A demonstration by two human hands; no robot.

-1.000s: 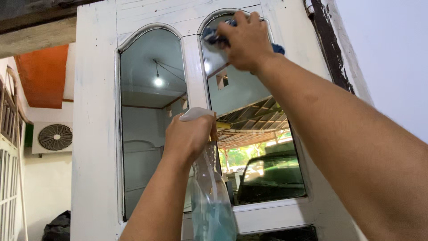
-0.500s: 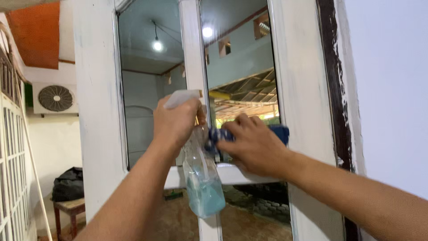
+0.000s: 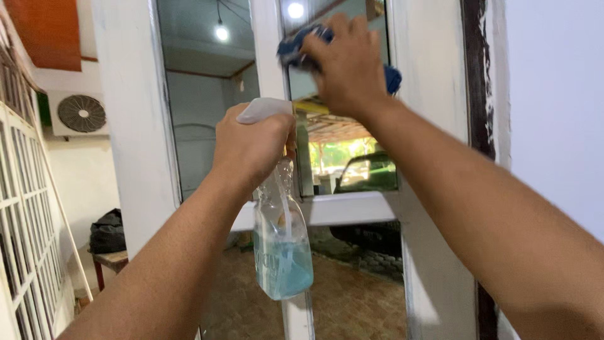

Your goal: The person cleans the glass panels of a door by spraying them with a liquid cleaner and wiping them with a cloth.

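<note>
A white-framed glass door [image 3: 434, 94] filled the view. The right hand [image 3: 346, 63] pressed a blue cloth [image 3: 296, 47] against the upper right pane, apparently mid-wipe. The left hand [image 3: 251, 148] was wrapped around a clear spray bottle [image 3: 282, 252] of blue liquid, upright before the frame's centre post.

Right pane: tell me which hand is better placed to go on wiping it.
Right. The right hand presses the blue cloth against the right pane. The left hand is probably less suited: it is closed around the spray bottle, lower and off the glass.
</note>
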